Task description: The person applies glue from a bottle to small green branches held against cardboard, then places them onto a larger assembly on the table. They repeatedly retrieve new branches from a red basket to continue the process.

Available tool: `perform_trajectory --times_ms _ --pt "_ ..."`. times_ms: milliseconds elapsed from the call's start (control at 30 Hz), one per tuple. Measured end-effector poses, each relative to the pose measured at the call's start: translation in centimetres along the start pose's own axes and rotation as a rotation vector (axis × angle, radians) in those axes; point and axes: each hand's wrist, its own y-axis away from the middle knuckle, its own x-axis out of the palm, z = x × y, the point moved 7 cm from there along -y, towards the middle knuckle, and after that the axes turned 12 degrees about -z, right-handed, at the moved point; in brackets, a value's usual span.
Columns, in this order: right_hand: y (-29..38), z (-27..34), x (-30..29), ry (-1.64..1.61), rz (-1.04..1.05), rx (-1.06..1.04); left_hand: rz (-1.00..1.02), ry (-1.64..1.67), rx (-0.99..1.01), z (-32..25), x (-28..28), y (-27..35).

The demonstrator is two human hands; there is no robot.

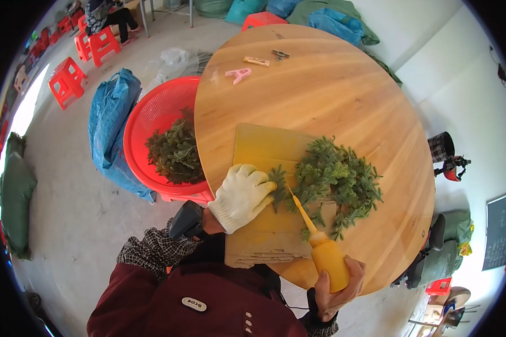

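My left hand (pixel 243 194), in a white knit glove with yellow-stained fingertips, holds a small green artificial fir sprig (pixel 279 185) over a yellow-stained cardboard sheet (pixel 265 145). Bare of any glove, my right hand (pixel 340 290) grips a yellow squeeze bottle (pixel 329 263) by its lower part. The bottle's long thin nozzle points up and left, its tip close beside the sprig. A heap of green fir sprigs (pixel 341 181) lies to the right, partly on the cardboard and partly on the round wooden table (pixel 375 105).
A red plastic basket (pixel 141 122) with more sprigs (pixel 175 153) stands left of the table, beside a blue woven sack (pixel 111 118). A pink clamp (pixel 238 75) and a metal clip (pixel 281 54) lie on the far tabletop. Red stools (pixel 67 82) and a seated person (pixel 109 19) are farther off.
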Motion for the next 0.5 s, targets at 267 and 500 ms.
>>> perform_trajectory --times_ms 267,500 --pt "-0.7 0.8 2.5 0.004 0.036 -0.043 0.031 -0.004 -0.030 0.1 0.5 -0.1" --pt "-0.8 1.3 2.5 0.039 0.078 -0.080 0.021 -0.015 -0.069 0.3 0.4 0.0"
